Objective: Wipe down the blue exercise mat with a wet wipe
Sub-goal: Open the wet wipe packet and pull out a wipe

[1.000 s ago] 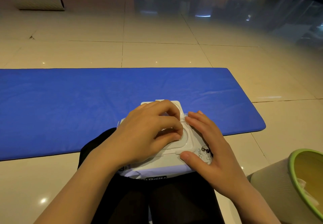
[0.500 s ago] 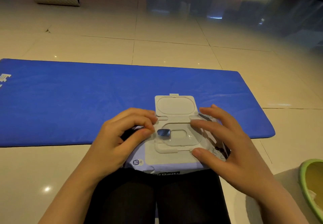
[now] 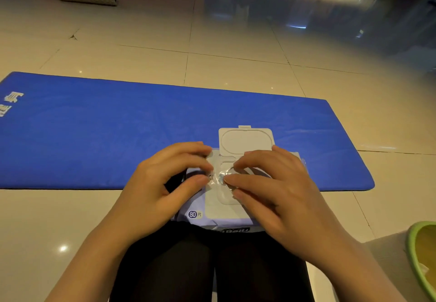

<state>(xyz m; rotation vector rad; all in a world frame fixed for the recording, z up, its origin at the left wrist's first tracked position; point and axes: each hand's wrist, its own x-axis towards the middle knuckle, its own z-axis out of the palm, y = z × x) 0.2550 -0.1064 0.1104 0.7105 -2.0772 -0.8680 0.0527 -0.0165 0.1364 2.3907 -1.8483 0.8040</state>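
Now the seal sticker (image 3: 221, 177) is pinched between the fingers (image 3: 207, 179) of both hands on the wipe pack (image 3: 226, 214); it may tear if pulled sideways. Beyond the fingers lies the blue mat (image 3: 118, 131).

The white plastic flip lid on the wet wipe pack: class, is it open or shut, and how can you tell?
Open. The white plastic flip lid stands swung back over the blue exercise mat, its inner face showing, leaving the dispensing recess uncovered.

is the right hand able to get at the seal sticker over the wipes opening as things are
Probably yes. The pack's lid is flipped open and back, leaving the opening bare, and the right hand already has its fingertips at the clear seal sticker. The left hand grips the wipes pack beside it, not over it.
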